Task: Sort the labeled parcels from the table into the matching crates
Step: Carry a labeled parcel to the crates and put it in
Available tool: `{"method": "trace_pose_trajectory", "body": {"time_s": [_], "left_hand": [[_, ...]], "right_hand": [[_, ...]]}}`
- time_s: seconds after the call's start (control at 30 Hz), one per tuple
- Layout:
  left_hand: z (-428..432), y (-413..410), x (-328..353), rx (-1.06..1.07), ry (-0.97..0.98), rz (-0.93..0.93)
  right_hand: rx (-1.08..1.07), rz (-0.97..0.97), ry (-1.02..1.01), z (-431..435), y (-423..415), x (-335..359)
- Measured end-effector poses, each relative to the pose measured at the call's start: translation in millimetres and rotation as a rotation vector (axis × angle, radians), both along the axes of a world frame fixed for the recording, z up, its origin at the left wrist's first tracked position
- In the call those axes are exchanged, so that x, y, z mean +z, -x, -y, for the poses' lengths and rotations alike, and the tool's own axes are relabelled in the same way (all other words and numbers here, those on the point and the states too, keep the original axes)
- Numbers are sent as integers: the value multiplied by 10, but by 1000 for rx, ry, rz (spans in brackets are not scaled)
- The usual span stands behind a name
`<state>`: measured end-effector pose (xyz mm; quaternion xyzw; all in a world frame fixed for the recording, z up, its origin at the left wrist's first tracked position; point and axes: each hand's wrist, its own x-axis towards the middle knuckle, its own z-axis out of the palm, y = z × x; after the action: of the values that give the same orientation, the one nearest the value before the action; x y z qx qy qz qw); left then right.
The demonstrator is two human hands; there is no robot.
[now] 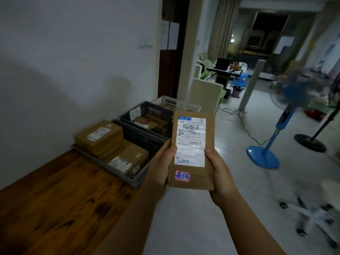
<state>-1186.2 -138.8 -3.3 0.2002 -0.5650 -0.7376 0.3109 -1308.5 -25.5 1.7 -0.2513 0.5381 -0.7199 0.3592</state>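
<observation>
The left hand (pixel 161 162) and right hand (pixel 219 168) are each closing a grip round one labeled parcel (pixel 193 150), holding it label-up above the floor. The grey crate (pixel 136 178) and dark crate (pixel 145 109) are already carrying parcels, so sorting is looking well underway, with this one still waiting for its crate

Parcel (pixel 192 151): between left hand (pixel 161 162) and right hand (pixel 219 170), before the crates.
Near crate (pixel 137 178), middle crate (pixel 145 138), far crate (pixel 171 102): in a row along the wall, beyond the counter (pixel 55 199).
Fan (pixel 283 118): on the floor, right.
</observation>
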Motion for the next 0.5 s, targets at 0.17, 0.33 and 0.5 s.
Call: {"method": "trace_pose_trajectory", "body": {"time_s": [0.17, 0.33, 0.5], "left_hand": [[653, 713, -17, -20, -53, -24], [1068, 1301, -53, -55, -85, 22], [1502, 1784, -123, -14, -166, 27]], "right_hand": [[-41, -29, -7, 561, 664, 60], [-39, -29, -30, 957, 1306, -47], [23, -25, -115, 1414, 1883, -155]]}}
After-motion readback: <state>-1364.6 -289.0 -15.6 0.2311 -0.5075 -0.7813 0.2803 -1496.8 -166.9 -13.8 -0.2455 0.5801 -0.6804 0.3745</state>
